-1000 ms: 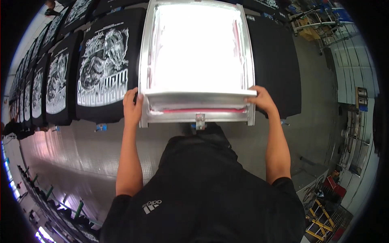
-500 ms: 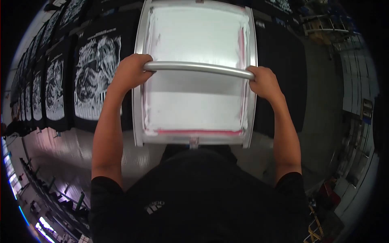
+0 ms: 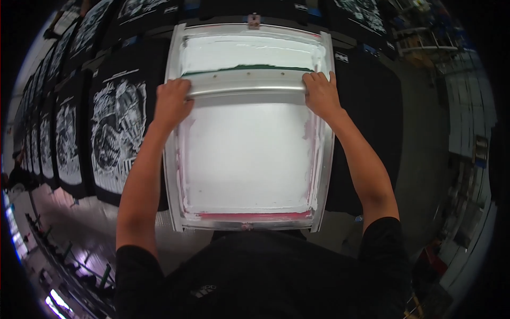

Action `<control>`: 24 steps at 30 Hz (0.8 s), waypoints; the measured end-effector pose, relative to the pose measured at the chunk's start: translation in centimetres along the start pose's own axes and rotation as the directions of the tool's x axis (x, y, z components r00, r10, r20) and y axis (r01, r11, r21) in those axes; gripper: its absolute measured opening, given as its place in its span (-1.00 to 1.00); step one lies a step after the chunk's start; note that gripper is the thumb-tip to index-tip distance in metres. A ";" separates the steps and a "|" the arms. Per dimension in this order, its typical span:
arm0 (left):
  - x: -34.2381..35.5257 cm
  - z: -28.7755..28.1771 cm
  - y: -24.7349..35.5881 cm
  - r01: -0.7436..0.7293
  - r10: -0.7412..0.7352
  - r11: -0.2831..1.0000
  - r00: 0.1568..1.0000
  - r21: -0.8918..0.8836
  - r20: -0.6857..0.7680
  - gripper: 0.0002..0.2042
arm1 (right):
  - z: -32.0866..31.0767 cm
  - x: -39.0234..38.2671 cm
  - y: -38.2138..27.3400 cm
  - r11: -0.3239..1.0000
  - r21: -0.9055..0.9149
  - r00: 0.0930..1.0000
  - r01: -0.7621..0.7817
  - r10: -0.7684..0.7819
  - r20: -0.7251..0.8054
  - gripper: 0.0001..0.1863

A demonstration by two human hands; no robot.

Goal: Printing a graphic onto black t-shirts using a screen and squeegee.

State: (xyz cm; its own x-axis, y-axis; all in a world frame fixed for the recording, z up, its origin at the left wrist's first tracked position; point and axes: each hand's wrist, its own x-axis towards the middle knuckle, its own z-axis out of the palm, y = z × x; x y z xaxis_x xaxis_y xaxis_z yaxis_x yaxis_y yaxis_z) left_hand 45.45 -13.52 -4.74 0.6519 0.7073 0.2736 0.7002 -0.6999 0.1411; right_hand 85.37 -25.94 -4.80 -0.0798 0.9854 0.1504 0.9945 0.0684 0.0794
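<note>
My left hand (image 3: pixel 173 103) and my right hand (image 3: pixel 323 94) grip the two ends of a wide metal-handled squeegee (image 3: pixel 247 86). It lies crosswise over a screen printing frame (image 3: pixel 324 181), in its far part. The squeegee tilts so that a strip of its green blade (image 3: pixel 249 67) shows along the far side. White ink (image 3: pixel 241 51) lies thickly on the mesh beyond the blade. Nearer me, the mesh (image 3: pixel 247 154) is coated white, with smears at its sides and a pink-red strip along the near edge. What lies under the frame is hidden.
To the left, several black shirts (image 3: pixel 119 127) with white prints lie in a row. A black garment (image 3: pixel 366 133) lies to the right of the frame. A small clamp-like fitting (image 3: pixel 254 21) sits at the frame's far edge. Racks (image 3: pixel 425 45) stand at the far right.
The squeegee has moved away from me along the frame, and its green blade now shows. The frame appears lower in view. Both hands keep hold of the squeegee.
</note>
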 end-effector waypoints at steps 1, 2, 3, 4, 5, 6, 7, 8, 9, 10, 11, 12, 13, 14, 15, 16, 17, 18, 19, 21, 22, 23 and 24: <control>0.0 -0.9 -0.1 -0.019 0.017 0.999 0.998 -0.033 -0.059 -0.59 | -1.2 0.3 0.8 0.997 0.069 1.000 0.018 -0.017 -0.019 -0.73; 0.5 -1.4 -0.1 -0.023 0.021 0.999 0.998 -0.029 -0.059 -0.61 | -2.3 0.6 1.5 0.990 0.136 0.999 0.039 -0.033 -0.040 -0.73; 1.6 -2.4 0.5 -0.029 0.027 0.999 0.998 -0.029 -0.060 -0.62 | -2.9 0.9 2.9 0.993 0.117 0.999 0.026 -0.022 -0.034 -0.73; 3.0 -3.3 1.3 -0.026 0.023 0.999 0.997 -0.047 -0.068 -0.63 | -3.0 2.0 4.2 0.993 0.114 0.994 0.041 -0.029 -0.106 -0.72; 4.4 -3.3 1.8 -0.029 0.025 0.998 0.997 -0.055 -0.070 -0.63 | -3.0 3.1 5.3 0.992 0.111 0.983 0.056 -0.036 -0.178 -0.72; 5.7 -3.1 1.7 -0.021 0.017 0.999 0.996 -0.045 -0.083 -0.66 | -2.8 4.5 6.1 0.992 0.110 0.984 0.061 -0.041 -0.175 -0.72; 7.0 -2.6 1.5 -0.015 0.013 0.999 0.995 -0.030 -0.096 -0.69 | -2.6 5.9 6.9 0.994 0.113 0.996 0.007 0.003 -0.089 -0.70; 8.2 -2.3 1.4 -0.014 0.011 1.000 0.995 -0.028 -0.096 -0.69 | -2.3 6.9 7.5 0.993 0.111 0.999 -0.047 0.048 -0.002 -0.68; 9.4 -1.8 1.4 0.012 -0.012 1.000 1.000 0.003 -0.027 -0.70 | -2.0 7.4 7.8 0.993 0.108 0.999 -0.049 0.049 0.000 -0.68; 10.1 -1.5 1.4 0.034 -0.035 0.999 0.999 0.036 0.041 -0.72 | -1.6 7.7 7.8 0.994 0.090 0.997 -0.068 0.063 0.055 -0.67; 10.4 -1.3 1.4 0.029 -0.030 0.999 0.999 0.033 0.042 -0.72 | -1.3 7.8 8.0 0.994 0.070 0.991 -0.087 0.079 0.109 -0.66; 10.4 -1.4 1.0 0.024 -0.025 0.999 0.999 0.027 0.041 -0.71 | -1.7 8.0 7.7 0.996 0.072 0.991 -0.049 0.039 0.126 -0.65; 10.3 -1.4 0.6 0.017 -0.018 1.000 0.999 0.021 0.041 -0.70 | -2.0 7.6 7.2 0.996 0.074 0.991 -0.055 0.045 0.127 -0.65; 9.9 -1.7 0.2 0.010 -0.011 1.000 0.999 0.021 0.045 -0.70 | -2.2 6.9 6.5 0.996 0.075 0.983 -0.053 0.039 0.179 -0.65; 9.0 -2.2 -0.2 -0.007 0.007 1.000 0.997 -0.003 0.082 -0.70 | -2.8 5.8 5.5 0.996 0.074 0.972 -0.053 0.034 0.231 -0.65; 8.5 -2.7 0.0 -0.029 0.032 0.999 0.993 -0.031 0.115 -0.69 | -3.1 3.8 5.0 0.995 0.087 0.959 -0.055 0.028 0.282 -0.65; 8.1 -3.1 0.5 -0.050 0.055 0.998 0.992 -0.043 0.114 -0.69 | -3.5 0.9 4.1 0.994 0.106 0.958 -0.039 0.007 0.288 -0.68; 7.3 -3.6 1.0 -0.084 0.091 0.995 0.987 -0.063 0.132 -0.71 | -4.7 -2.1 2.0 0.977 0.181 0.952 -0.112 0.053 0.301 -0.74; 6.3 -4.2 1.5 -0.108 0.119 0.991 0.981 -0.079 0.152 -0.73 | -5.7 -4.9 -0.4 0.971 0.156 0.914 -0.180 0.107 0.392 -0.75; 4.9 -5.0 3.2 -0.204 0.216 0.974 0.967 -0.096 0.133 -0.71 | -7.0 -12.1 -4.6 0.953 0.235 0.915 -0.191 0.086 0.394 -0.75; 4.7 -5.1 4.0 -0.289 0.300 0.952 0.947 -0.105 0.112 -0.68 | -7.4 -15.9 -7.1 0.949 0.217 0.915 -0.227 0.131 0.382 -0.74; 4.8 -5.0 5.2 -0.308 0.321 0.944 0.940 -0.117 0.115 -0.68 | -8.0 -19.2 -9.5 0.944 0.197 0.912 -0.265 0.179 0.370 -0.72; 5.2 -4.7 7.0 -0.391 0.403 0.911 0.911 -0.129 0.089 -0.66 | -9.4 -21.6 -11.4 0.911 0.247 0.896 -0.331 0.222 0.384 -0.68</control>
State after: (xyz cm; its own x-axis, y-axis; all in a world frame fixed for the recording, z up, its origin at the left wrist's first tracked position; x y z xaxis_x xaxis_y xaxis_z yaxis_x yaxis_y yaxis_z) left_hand 52.39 -15.23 2.13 0.9018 0.3709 0.2218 0.3458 -0.9271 0.1444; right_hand 75.14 -49.51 0.30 0.1750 0.9582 -0.2262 0.9488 -0.2255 -0.2212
